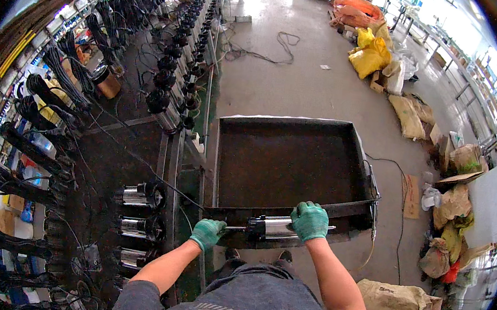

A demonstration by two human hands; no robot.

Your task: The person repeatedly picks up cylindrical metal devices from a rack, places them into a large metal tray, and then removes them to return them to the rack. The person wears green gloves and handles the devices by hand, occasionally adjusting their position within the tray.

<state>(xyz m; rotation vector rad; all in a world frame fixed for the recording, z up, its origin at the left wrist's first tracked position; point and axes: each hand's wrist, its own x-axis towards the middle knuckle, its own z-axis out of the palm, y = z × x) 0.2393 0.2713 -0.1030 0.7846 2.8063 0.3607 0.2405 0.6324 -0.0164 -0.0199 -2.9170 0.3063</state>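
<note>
A silver motor-like cylinder [274, 226] with a dark end lies on its side along the near edge of a black metal tray [290, 165]. My gloved right hand [310, 221] is wrapped over the cylinder's right part, fingers closed. To the left, my gloved left hand [208, 234] is closed around the outer end of a thin metal rod [234, 228]. That rod points at the cylinder's dark end; whether it is a shaft or a tool I cannot tell. A short thin tip sticks out past my right hand.
Several similar silver cylinders [135, 226] lie on the dark bench at my left, beside a long row of upright ones [168, 116]. Black cable coils [31, 150] hang farther left. Sacks [393, 303] and a yellow bag [371, 56] line the right. A cable [403, 213] crosses the floor.
</note>
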